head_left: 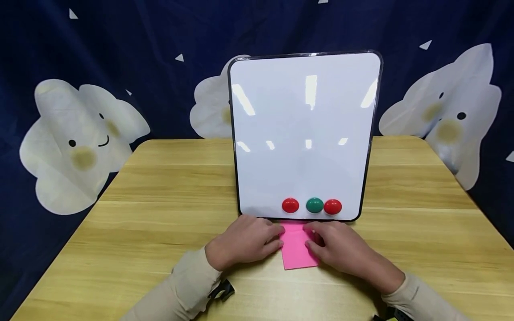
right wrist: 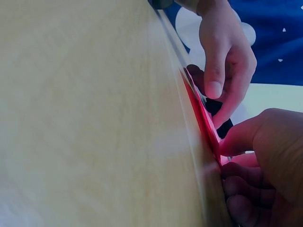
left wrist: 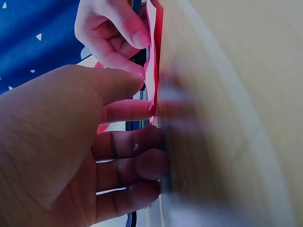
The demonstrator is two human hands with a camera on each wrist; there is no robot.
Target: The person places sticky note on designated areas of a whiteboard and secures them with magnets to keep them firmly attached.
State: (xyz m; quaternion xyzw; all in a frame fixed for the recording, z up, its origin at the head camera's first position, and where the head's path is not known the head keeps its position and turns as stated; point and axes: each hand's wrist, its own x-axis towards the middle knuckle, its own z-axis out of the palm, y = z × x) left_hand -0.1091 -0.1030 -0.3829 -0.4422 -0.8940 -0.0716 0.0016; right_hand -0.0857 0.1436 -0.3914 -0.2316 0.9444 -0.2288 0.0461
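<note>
A pink sheet of paper [head_left: 297,254] lies on the table just below the whiteboard, with a crease near its top end. At its left edge, the thumb and index finger of my left hand [head_left: 250,240] pinch the paper; the other fingers are curled beside it. My right hand [head_left: 341,247] holds the opposite side near the top with thumb and index finger. In the left wrist view the paper [left wrist: 152,61] appears edge-on, in loose layers. The right wrist view shows the paper [right wrist: 202,113] slightly raised between both hands. Fingertips partly hide its edges.
A black-framed whiteboard [head_left: 301,169] stands upright behind the hands. Along its bottom are a red magnet [head_left: 290,205], a green magnet [head_left: 315,205] and another red magnet [head_left: 333,207]. The wooden table [head_left: 160,214] extends to both sides; a dark blue cloud-print curtain [head_left: 160,35] hangs behind.
</note>
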